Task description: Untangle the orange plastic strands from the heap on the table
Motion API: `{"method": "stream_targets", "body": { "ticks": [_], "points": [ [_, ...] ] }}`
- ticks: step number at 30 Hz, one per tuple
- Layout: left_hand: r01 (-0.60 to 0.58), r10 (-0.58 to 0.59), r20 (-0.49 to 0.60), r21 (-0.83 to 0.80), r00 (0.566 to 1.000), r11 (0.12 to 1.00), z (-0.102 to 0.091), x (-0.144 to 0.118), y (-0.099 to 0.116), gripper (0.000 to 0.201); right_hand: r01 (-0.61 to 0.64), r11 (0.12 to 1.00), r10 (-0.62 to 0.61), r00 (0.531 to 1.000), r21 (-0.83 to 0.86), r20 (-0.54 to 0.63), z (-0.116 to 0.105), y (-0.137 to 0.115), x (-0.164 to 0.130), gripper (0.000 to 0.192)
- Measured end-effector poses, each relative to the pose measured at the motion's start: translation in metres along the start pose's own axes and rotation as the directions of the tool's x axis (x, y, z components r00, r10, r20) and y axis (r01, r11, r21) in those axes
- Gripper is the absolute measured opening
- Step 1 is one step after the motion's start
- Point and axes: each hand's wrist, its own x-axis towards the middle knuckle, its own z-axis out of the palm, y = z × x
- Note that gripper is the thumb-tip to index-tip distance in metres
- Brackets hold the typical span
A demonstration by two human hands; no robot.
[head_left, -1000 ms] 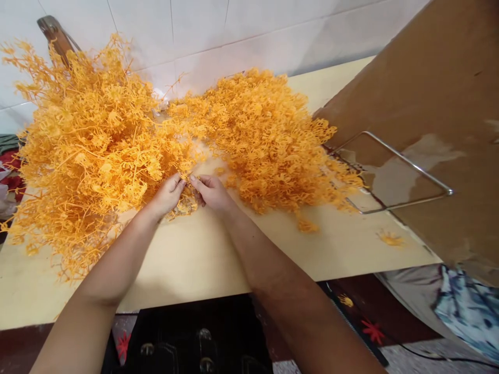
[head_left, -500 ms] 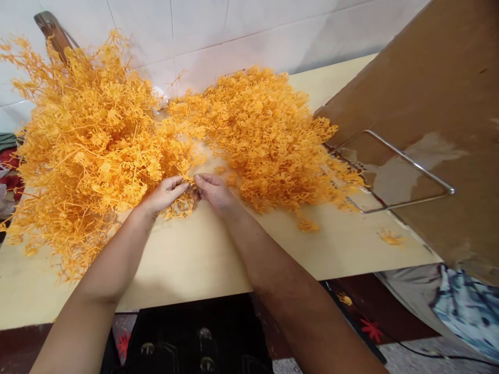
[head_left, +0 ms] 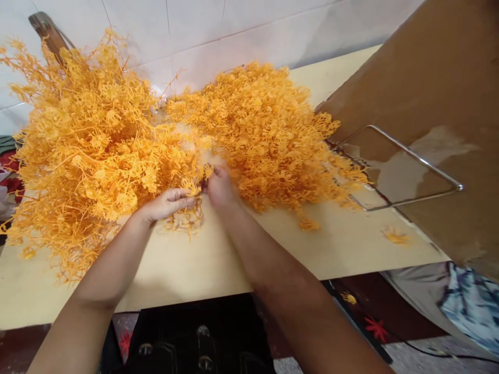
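We note a pale yellow flat table [head_left: 195, 270] set against a white tiled wall [head_left: 234, 26]. Two heaps of orange plastic sprigs lie on it: the large left heap of branching orange plastic sprigs [head_left: 86, 150] rises toward the wall, and the lower right heap of orange plastic sprigs [head_left: 268, 130] spreads toward a brown cardboard sheet [head_left: 429, 93]. Our left hand [head_left: 166, 202] lies palm down at the near edge of the left heap, its fingers [head_left: 183, 200] closed together on a small orange sprig cluster [head_left: 187, 215] that rests on the table just beneath the hand. Our right hand [head_left: 220, 187] sits just beside the left, slightly blurred, in the gap between the two heaps; its fingers pinch an orange sprig piece [head_left: 206, 170] at the fingertips. The two hands nearly touch. A bent grey metal wire frame [head_left: 405, 171] lies against the cardboard sheet at the right. Two loose orange sprig scraps [head_left: 307, 224] lie apart on the bare table near the right heap, one of them further right [head_left: 395, 236]. A brown wooden handle [head_left: 47, 28] sticks up behind the left heap.
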Motion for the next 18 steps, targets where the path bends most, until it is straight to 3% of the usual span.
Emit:
{"method": "stream_targets", "body": {
  "ticks": [2, 4, 8, 11, 18],
  "points": [
    [-0.05, 0.048, -0.173, -0.008, 0.984, 0.999, 0.002, 0.004, -0.005, 0.036, 0.017, 0.998, -0.013, 0.997, -0.055, 0.073, 0.0, 0.002, -0.003, 0.011],
    [-0.054, 0.059, -0.264, 0.027, 0.963, 0.998, 0.005, 0.009, -0.01, 0.033, 0.018, 0.997, -0.011, 0.995, -0.07, 0.101, -0.001, 0.001, -0.006, 0.007],
    [0.007, 0.032, -0.334, 0.117, 0.942, 0.993, 0.01, 0.017, -0.014, 0.026, 0.121, 0.979, -0.112, 0.992, -0.163, 0.059, -0.009, -0.005, -0.011, 0.009],
    [0.019, 0.046, -0.372, 0.168, 0.927, 0.986, 0.013, 0.019, -0.014, 0.025, 0.211, 0.949, -0.18, 0.972, -0.234, 0.148, -0.011, -0.006, -0.017, 0.011],
    [0.0, 0.125, -0.389, 0.305, 0.913, 0.952, 0.01, 0.023, -0.025, 0.024, 0.285, 0.893, -0.184, 0.938, -0.348, 0.294, -0.013, 0.002, -0.024, 0.034]
  ]
}}
